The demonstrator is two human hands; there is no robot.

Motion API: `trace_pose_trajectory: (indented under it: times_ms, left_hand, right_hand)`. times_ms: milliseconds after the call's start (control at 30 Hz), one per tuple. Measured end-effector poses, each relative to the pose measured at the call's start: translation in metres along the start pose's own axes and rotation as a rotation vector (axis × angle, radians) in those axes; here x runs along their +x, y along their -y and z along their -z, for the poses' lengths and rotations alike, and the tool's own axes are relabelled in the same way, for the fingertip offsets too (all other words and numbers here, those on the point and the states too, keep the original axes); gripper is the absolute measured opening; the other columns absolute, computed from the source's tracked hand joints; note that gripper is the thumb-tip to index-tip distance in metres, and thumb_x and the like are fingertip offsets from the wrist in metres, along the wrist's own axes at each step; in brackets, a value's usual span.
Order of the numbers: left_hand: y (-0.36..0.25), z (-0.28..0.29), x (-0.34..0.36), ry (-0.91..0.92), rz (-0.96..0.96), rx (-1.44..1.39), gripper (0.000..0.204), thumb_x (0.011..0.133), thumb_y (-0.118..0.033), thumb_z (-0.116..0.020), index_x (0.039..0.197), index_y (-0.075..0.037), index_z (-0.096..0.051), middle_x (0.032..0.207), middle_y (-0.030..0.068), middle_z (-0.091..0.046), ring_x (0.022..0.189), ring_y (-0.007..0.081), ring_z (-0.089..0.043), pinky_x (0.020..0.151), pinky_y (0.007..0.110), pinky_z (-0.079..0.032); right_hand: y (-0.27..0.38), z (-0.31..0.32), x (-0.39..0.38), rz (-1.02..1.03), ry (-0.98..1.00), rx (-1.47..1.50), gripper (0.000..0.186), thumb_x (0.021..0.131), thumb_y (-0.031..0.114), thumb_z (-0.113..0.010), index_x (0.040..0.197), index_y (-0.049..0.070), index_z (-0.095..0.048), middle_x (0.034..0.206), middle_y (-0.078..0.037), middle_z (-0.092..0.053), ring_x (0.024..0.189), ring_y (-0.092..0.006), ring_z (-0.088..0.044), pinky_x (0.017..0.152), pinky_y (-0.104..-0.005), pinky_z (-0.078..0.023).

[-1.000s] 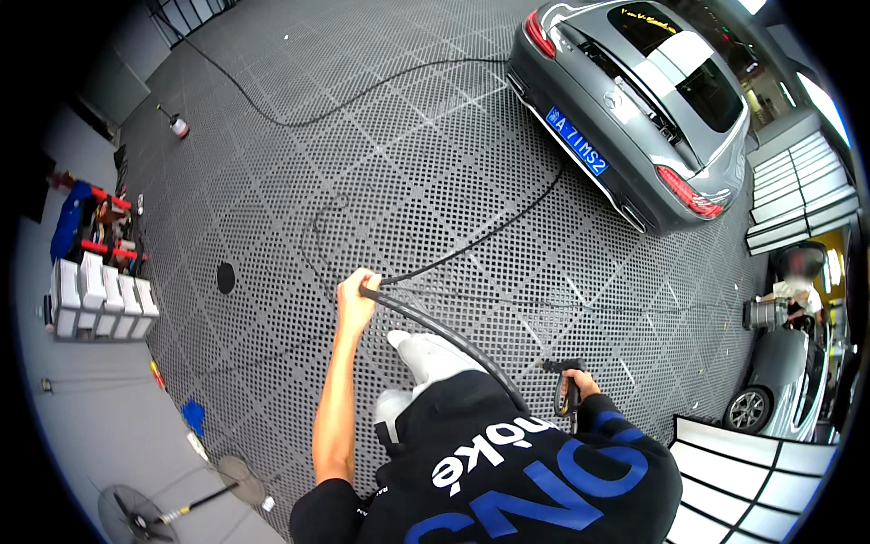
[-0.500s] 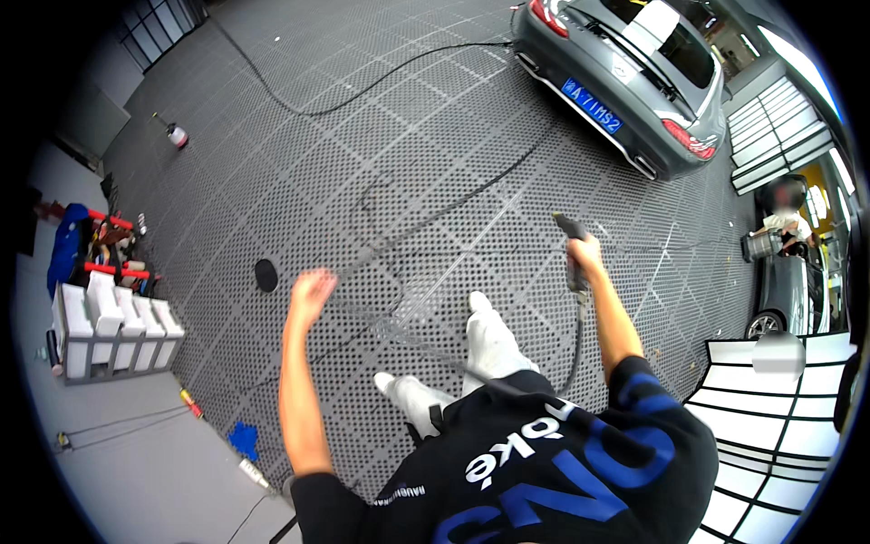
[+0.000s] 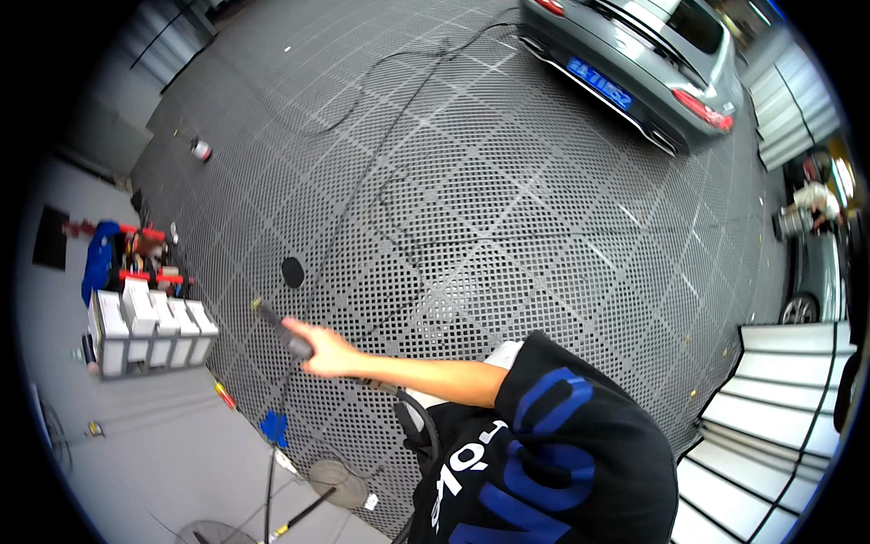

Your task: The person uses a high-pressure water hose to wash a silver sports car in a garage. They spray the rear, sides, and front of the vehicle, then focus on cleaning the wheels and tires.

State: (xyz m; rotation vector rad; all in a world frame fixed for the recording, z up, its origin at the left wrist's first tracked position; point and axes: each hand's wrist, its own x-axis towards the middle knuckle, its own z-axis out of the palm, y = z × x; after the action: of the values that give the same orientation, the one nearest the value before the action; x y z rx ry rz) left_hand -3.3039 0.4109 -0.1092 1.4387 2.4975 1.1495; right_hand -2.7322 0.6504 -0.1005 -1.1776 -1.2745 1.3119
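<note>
My right hand (image 3: 328,350) is stretched across to the left in front of me, its fingers closed round the grip of a black spray gun (image 3: 275,323). The gun's yellowish tip points away and to the left, above the floor near a black round disc (image 3: 292,272). A dark hose (image 3: 430,419) curves beside my waist, and a thin dark line runs down from below the gun; motion blur hides how they join. My left hand is not in view.
A grey car (image 3: 625,68) stands at far right. Long hoses (image 3: 385,140) lie over the perforated grid floor (image 3: 507,208). On the left are a rack of white containers (image 3: 149,340), a bottle (image 3: 200,149), a blue cloth (image 3: 275,428) and a round fan-like object (image 3: 338,482). Another person (image 3: 816,201) is at far right.
My right hand has swung from the right side across to the left with the spray gun. My left hand, in front of me before, has left the view. The hose on the floor has shifted.
</note>
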Motion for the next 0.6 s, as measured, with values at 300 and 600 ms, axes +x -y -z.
trace_pose_trajectory:
  times_ms: [300,600]
  left_hand:
    - [-0.114,-0.163,-0.071,0.128,-0.245,-0.083,0.022,0.09,-0.02,-0.068,0.096,0.001,-0.065,0.083,0.01,-0.065,0.073,0.0215,-0.06,0.069,0.036,-0.052]
    - [-0.307,-0.415,-0.393,0.992,-0.121,-0.023,0.018,0.081,-0.008,-0.068,0.067,-0.004,-0.057,0.06,0.0019,-0.055,0.054,0.0103,-0.048,0.049,0.032,-0.04]
  right_hand:
    - [-0.015,0.421,-0.263,-0.109,-1.197,0.223,0.088,0.072,-0.001,-0.067,0.154,0.0,-0.035,0.116,-0.014,-0.066,0.075,-0.0167,-0.065,0.065,-0.0324,-0.054]
    - [0.076,0.615,-0.581,0.215,-1.479,0.003,0.008,0.075,-0.003,-0.065,0.08,0.001,-0.06,0.066,-0.003,-0.059,0.053,-0.0106,-0.054,0.051,-0.0272,-0.046]
